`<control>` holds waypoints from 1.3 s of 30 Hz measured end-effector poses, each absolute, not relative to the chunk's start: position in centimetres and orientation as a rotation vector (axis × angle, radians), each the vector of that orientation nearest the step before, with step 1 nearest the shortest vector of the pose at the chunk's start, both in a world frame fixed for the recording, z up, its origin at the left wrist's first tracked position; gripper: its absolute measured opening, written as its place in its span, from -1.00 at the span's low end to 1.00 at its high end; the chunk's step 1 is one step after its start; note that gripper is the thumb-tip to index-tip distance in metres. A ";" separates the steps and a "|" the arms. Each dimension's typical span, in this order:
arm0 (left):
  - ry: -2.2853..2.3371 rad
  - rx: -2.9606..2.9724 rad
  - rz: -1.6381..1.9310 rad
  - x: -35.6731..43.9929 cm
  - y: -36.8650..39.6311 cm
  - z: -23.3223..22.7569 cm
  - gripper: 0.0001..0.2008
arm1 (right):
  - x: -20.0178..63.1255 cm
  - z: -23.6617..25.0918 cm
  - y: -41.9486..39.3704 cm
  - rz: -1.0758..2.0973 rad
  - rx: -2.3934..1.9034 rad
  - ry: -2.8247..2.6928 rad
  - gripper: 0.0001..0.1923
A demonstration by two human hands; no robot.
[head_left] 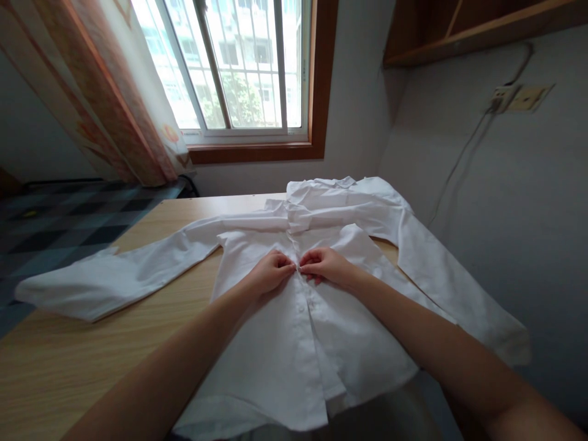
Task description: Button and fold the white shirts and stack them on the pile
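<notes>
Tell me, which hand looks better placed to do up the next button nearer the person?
Probably the right hand: the next button sits on the shirt just below its fingertips. The left hand is level with it, pinching the other front edge, so it's close.

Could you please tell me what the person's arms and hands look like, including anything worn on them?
Both forearms are bare as far as the picture shows: no sleeves, no gloves. The left hand and right hand show no rings, and neither wrist carries a watch or bracelet. The fingernails look short and unpainted, though they are small in the picture.
</notes>
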State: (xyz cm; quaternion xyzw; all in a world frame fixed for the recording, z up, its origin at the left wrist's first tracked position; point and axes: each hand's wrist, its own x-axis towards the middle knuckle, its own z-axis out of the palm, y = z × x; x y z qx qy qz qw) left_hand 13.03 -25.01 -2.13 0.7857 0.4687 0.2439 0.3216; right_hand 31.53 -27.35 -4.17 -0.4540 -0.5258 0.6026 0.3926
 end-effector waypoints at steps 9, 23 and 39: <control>1.265 2.043 0.682 13.5 -25.0 -2.3 -0.53 | 30.4 -3.8 -28.3 0.880 -1.311 -1.716 -0.98; 1.315 2.254 0.605 13.8 -25.6 -2.7 -0.68 | 29.4 -3.4 -28.8 0.406 -1.670 -1.974 -0.91; 1.160 1.775 0.827 13.9 -25.9 -2.4 -0.64 | 31.3 -3.4 -27.9 0.658 -1.366 -2.069 -0.74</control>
